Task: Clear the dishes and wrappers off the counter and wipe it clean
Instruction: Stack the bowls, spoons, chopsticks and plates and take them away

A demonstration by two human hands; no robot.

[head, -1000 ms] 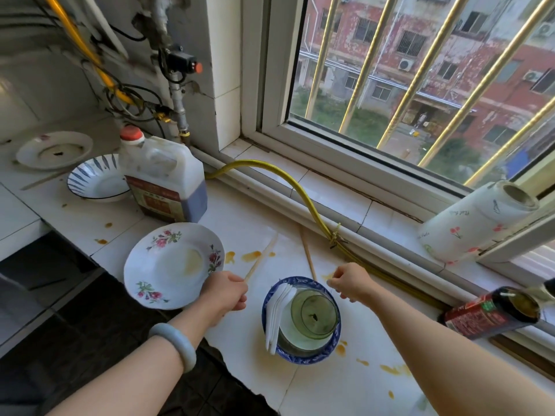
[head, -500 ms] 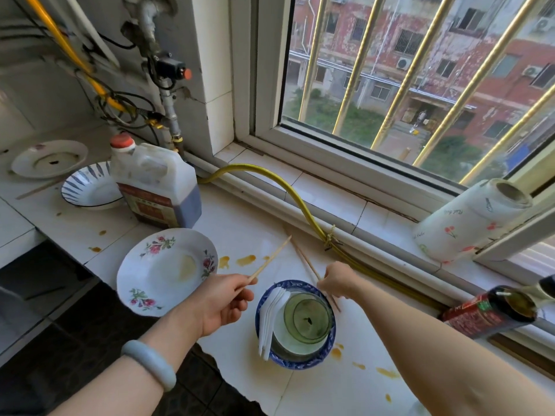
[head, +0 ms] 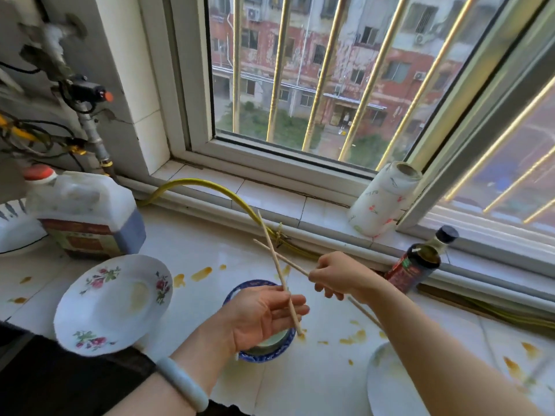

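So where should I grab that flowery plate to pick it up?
Take the flowery plate by its near rim, coming from the front of the counter. That edge seems to stick out past the counter, so your fingers can slip under it with a thumb on top. Stay on the rim, because the middle has a yellowish smear that looks slippery.

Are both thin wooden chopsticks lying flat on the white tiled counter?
No: the left hand holds one thin wooden chopstick and the right hand grips the other chopstick, both held above the white tiled counter.
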